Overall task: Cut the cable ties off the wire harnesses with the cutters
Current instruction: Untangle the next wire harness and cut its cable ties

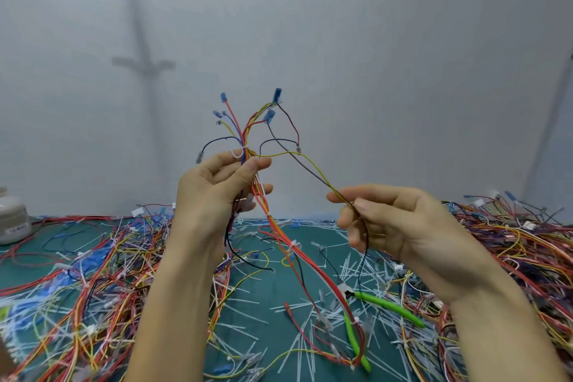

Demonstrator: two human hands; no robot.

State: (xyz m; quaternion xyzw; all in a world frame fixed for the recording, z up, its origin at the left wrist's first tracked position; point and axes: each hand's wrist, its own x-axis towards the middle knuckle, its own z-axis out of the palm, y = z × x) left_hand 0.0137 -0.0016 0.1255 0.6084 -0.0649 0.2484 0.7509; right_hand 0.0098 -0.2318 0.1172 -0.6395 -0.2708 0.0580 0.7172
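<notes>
Hands: two, left hand (214,192) and right hand (393,223). Wire harness (245,139) held up: one. Blue terminals (277,94) on its upper ends: at least five. Cutters (384,304): one pair. White jar (12,220): one. Green mat (21,270): one. Wire heaps: two, left heap (93,273), right heap (527,245). Cut ties (297,347): too many to count.

Harness (246,149) held above mat (263,288) centre, cutters (384,304) laid on it near right, left wire pile (93,273) and right wire pile (533,251) heaped alongside, jar (12,220) set far left.
</notes>
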